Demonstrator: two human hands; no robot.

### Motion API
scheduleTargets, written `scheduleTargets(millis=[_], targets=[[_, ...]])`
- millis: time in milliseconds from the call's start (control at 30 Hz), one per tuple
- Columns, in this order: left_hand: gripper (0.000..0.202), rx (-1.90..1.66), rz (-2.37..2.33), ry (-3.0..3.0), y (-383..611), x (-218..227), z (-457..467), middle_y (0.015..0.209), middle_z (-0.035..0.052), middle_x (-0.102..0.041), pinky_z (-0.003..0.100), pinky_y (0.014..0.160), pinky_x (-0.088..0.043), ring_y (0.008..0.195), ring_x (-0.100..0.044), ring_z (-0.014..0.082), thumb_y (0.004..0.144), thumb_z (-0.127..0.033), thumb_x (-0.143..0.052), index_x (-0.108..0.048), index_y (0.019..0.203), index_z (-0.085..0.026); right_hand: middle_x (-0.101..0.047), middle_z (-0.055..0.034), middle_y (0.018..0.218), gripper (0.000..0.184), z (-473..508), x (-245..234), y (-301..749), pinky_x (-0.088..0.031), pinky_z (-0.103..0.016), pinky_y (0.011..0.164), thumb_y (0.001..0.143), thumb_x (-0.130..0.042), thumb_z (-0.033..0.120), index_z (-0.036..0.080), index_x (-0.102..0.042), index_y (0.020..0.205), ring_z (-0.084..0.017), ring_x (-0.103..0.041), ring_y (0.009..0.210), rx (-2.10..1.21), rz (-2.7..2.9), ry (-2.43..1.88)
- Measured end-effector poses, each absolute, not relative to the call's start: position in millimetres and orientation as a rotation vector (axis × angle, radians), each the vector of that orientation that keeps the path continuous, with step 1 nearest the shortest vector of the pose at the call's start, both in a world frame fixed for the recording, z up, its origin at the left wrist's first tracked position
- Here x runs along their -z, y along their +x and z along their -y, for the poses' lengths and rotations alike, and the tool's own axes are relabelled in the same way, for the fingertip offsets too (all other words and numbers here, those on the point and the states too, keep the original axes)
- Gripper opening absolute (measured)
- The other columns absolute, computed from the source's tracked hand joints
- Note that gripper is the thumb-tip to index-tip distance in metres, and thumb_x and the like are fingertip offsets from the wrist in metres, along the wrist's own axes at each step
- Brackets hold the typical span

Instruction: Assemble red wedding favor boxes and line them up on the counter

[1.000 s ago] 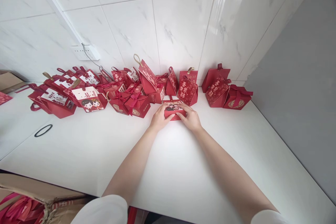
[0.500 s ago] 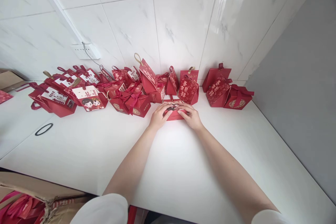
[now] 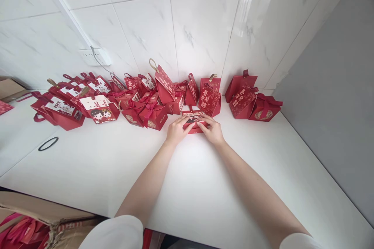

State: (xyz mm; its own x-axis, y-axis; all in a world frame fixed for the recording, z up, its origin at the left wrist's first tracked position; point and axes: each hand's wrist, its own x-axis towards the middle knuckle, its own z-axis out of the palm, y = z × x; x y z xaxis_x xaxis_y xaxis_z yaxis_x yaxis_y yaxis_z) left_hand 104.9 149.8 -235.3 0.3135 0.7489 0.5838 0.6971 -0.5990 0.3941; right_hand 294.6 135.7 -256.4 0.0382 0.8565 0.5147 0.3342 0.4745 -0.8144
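Note:
A small red gift box with a printed picture and a ribbon loop at its back rests on the white table between my hands. My left hand grips its left side, the thumb along the front and the fingers over the top. On the opposite side my right hand holds it likewise, and the two thumbs nearly meet in front. The fingers cover parts of the box's sides. Just behind it stands a red box with white lettering; a ribbon-tied box is left of my left hand.
More red boxes line the tiled wall, including a cartoon-couple box and a bow-tied box. A black ring lies on the white table. A cardboard carton of red pieces stands lower left; a grey partition bounds the right.
My fingers have shifted slightly outward on the box, so more of its printed picture shows between them. Both hands stay on the box, which remains in place.

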Motion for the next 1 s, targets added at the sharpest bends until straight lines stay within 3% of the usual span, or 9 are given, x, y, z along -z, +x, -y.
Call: scheduleTargets(millis=[267, 433, 533, 667, 800, 1000], targets=[[0.035, -1.194, -1.383, 2.382, 106.3, 230.8, -147.3, 0.121, 0.0048, -0.067, 0.038, 0.103, -0.048, 0.115, -0.061, 0.0215, 0.086, -0.044, -0.06, -0.068, 0.115, -0.025, -0.062, -0.0037, 0.126, 0.026, -134.2, 253.0, 293.5, -0.038, -0.041, 0.108, 0.086, -0.061, 0.043, 0.028, -0.071, 0.105, -0.024, -0.055, 0.121, -0.553, 1.547, -1.053], [0.031, -1.229, -1.355, 2.241, 105.3, 230.5, -146.9, 0.121, 0.0045, -0.065, 0.037, 0.105, -0.043, 0.119, -0.056, 0.019, 0.094, -0.039, -0.045, -0.066, 0.114, -0.025, -0.064, -0.0056, 0.119, 0.03, -138.9, 256.0, 298.3, -0.041, -0.039, 0.102, 0.09, -0.054, 0.047, 0.025, -0.065, 0.107, -0.021, -0.057, 0.114, -0.668, 1.426, -1.033], [0.032, -1.322, -1.535, 2.01, 103.3, 234.0, -150.7, 0.107, 0.0072, -0.066, 0.034, 0.09, -0.048, 0.102, -0.061, 0.0198, 0.092, -0.046, -0.047, -0.064, 0.103, -0.02, -0.066, -0.003, 0.091, 0.034, -143.4, 262.2, 304.1, -0.048, -0.033, 0.078, 0.086, -0.054, 0.055, 0.023, -0.059, 0.092, -0.019, -0.061, 0.083, -0.743, 1.156, -1.193], [0.048, -1.224, -1.506, 1.683, 100.5, 237.8, -157.9, 0.067, 0.0018, -0.061, 0.028, 0.064, -0.044, 0.066, -0.057, 0.0162, 0.087, -0.06, -0.046, -0.06, 0.068, -0.018, -0.05, 0.0028, 0.057, 0.049, -146.9, 265.6, 308.3, -0.041, -0.029, 0.058, 0.085, -0.049, 0.064, 0.022, -0.047, 0.061, -0.014, -0.046, 0.056, -0.864, 1.099, -1.21], [0.051, -1.096, -1.282, 1.387, 99.3, 234.1, -162.5, 0.051, -0.0006, -0.053, 0.027, 0.051, -0.036, 0.049, -0.047, 0.0125, 0.079, -0.064, -0.056, -0.061, 0.061, -0.016, -0.047, 0.0027, 0.05, 0.056, -147.4, 261.6, 307.5, -0.037, -0.029, 0.053, 0.081, -0.05, 0.07, 0.022, -0.044, 0.053, -0.013, -0.042, 0.051, -1.07, 1.184, -1.107], [0.037, -0.868, -0.981, 1.194, 96.2, 225.0, -159.4, 0.046, -0.0051, -0.04, 0.025, 0.042, -0.024, 0.039, -0.032, 0.0074, 0.077, -0.054, -0.064, -0.064, 0.076, -0.017, -0.056, 0.0023, 0.056, 0.05, -148.1, 255.5, 314.7, -0.043, -0.029, 0.057, 0.074, -0.061, 0.069, 0.022, -0.053, 0.06, -0.014, -0.05, 0.055, -1.313, 1.229, -1.042]])
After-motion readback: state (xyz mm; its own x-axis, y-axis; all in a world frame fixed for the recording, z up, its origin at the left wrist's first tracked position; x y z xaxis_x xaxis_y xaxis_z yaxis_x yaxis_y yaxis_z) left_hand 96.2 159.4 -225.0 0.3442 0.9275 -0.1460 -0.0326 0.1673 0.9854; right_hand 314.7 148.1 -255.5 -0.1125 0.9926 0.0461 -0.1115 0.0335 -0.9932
